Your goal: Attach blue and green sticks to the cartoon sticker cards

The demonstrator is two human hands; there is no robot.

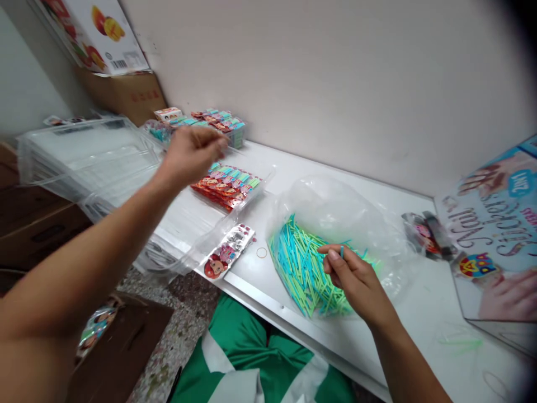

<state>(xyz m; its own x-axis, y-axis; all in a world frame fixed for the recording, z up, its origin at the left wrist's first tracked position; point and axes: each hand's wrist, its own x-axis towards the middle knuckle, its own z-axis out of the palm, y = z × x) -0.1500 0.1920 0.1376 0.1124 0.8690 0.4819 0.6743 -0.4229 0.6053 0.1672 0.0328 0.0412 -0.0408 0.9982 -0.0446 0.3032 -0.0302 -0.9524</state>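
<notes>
Right by the blue and green sticks (296, 266) in the clear bag (335, 204), the right hand (354, 277) has its fingers bent, a blue bit (342, 251) at one; I can't tell if it's pinched. The left hand (188, 152), curled and blurry, is near the red packets (226, 187).

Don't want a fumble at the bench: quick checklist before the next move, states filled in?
1. Right hand at the sticks: ok, above them.
2. Left hand empty: cannot tell, blurred.
3. Loose pouch well back from the table's front edge: not ok, right at it.
4. Rubber band apart from the pouch: ok.
5. Sticks free of mixed colours: not ok, blue and green together.
</notes>
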